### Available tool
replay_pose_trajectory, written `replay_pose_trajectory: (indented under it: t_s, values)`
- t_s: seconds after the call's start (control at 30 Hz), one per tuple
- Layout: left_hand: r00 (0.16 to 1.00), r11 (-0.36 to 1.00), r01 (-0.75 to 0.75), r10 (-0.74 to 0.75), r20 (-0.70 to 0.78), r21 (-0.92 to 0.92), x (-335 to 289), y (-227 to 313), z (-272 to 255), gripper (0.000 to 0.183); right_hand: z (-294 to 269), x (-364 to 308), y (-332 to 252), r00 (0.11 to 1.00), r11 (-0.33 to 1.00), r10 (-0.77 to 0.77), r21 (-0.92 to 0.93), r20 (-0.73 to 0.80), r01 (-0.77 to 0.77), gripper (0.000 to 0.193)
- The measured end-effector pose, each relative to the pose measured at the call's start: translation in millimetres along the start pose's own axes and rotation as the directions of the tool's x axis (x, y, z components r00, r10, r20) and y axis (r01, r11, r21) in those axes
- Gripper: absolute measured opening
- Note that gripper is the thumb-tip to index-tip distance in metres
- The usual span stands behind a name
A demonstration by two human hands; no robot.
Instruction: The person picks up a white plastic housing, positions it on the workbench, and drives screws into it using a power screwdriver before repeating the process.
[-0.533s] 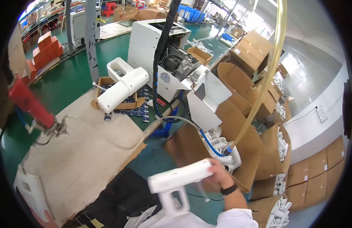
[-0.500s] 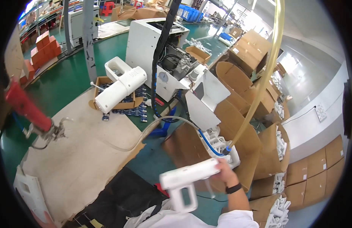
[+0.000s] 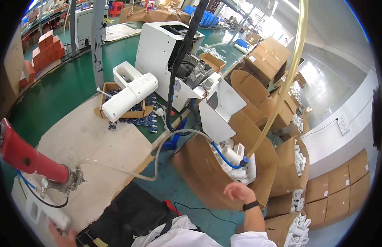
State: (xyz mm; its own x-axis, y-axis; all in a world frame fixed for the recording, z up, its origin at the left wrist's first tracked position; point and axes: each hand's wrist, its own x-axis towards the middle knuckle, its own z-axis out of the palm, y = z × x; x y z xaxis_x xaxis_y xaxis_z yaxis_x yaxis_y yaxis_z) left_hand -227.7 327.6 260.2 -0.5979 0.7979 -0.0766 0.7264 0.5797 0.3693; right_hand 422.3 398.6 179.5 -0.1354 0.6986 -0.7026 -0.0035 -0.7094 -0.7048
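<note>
My right hand [image 3: 240, 192] is empty, its fingers loosely bent and apart, over the near rim of an open cardboard box [image 3: 199, 168]. Several white plastic gun-shaped housings [image 3: 234, 155] lie in that box. At the lower left, my left hand [image 3: 62, 236] has its fingers about the near end of another white gun-shaped housing [image 3: 55, 214], which lies along the table's left edge. Above it hangs a red cylindrical tool [image 3: 34, 160] with a metal head, covering part of that housing. A clear hose [image 3: 116, 168] runs from the tool.
A similar white housing [image 3: 129, 96] rests on a small carton [image 3: 147, 111] at the far end of the table [image 3: 96, 144], beside small blue parts [image 3: 147, 122]. A white machine [image 3: 156, 49] with its side open stands behind. More cartons [image 3: 289, 164] line the right.
The white housing my right hand held has left it, and the hand is now empty by the box. The red tool appears lower and farther right. The left housing has shifted right.
</note>
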Motion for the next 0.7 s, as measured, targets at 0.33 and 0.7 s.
replay_pose_trajectory:
  t_s: [0.33,0.7]
  values:
    - [0.811,0.741,-0.562,0.582,0.066,0.366,95,13,0,0.08,318,3,-190,0.252,0.465,-0.489,0.005,0.835,0.885,0.046]
    - [0.917,0.884,-0.4,0.388,0.095,0.244,122,54,21,0.063,502,49,-268,-0.004,-0.012,-0.976,-0.036,0.218,0.999,0.093]
